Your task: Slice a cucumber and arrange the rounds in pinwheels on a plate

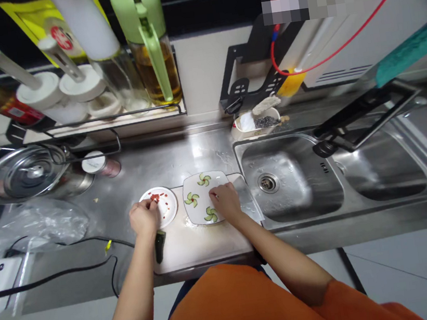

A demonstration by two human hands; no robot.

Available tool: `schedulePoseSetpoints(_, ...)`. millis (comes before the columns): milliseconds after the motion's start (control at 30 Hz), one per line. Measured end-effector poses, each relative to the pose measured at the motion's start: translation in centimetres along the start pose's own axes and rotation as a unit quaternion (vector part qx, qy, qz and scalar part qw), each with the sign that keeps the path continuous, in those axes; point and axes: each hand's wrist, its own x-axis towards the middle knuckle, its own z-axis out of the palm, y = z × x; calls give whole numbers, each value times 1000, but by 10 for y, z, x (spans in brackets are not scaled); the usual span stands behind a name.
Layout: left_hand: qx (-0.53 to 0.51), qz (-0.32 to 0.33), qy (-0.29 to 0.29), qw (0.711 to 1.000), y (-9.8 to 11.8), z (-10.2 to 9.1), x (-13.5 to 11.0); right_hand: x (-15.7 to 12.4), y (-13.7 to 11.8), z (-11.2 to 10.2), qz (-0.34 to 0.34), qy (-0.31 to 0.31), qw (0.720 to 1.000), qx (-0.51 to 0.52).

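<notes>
Gently, square plate [218, 178]: beneath your right hand [225, 200]; ideally, lower fingertips straight, leaving the green slices [191, 200] to their left undisturbed;
Round plate [171, 215]: beneath your left hand [144, 216]; red pieces [155, 197] by its fingertips, best pinched singly;
Forearms [128, 292]: angled inward; both hands' fingers bunched; whether gripping anything, cannot tell.

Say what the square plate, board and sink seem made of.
Square plate: probably glazed ceramic or melamine, smooth white, faintly glossy. Board: perhaps matte plastic, pale without visible grain. Sink: likely stainless steel, satin grey with soft highlights.
</notes>
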Motion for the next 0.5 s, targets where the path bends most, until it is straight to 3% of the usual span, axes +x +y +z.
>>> schedulePoseSetpoints(500, 24, -41, -56, 997, 6, -6, 16, -19, 3, -2, 4, 2, 1000, 31)
